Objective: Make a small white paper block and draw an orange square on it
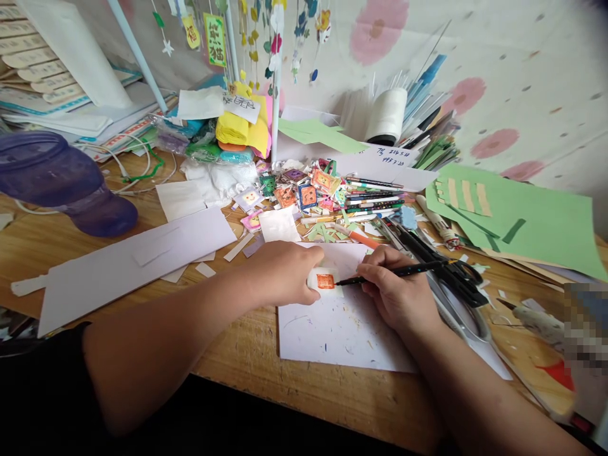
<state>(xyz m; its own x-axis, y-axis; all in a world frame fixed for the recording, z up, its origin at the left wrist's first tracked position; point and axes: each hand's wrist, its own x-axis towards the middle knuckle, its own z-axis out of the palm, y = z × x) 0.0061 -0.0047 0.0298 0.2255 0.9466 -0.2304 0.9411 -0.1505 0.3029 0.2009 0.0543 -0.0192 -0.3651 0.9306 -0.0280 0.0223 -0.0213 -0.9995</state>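
A small white paper piece (pixel 325 282) with an orange square drawn on it lies on a marked white sheet (pixel 342 335). My left hand (pixel 291 272) grips its left edge between thumb and fingers. In my right hand (pixel 398 288) is a slim black marker pen (pixel 413 268), its tip touching or just over the right side of the orange square. Just beyond the sheet, a heap of small coloured drawn cards (pixel 308 193) sits beside several other marker pens (pixel 375 201). An orange marker (pixel 357 236) rests at the sheet's far edge.
Black-handled scissors (pixel 446 275) lie close to my right hand, with a glue gun (pixel 541 326) farther right. Green card (pixel 546 215) is at the back right. A purple jar (pixel 61 183) and a long white card strip (pixel 137 263) occupy the left. Paper scraps surround the sheet.
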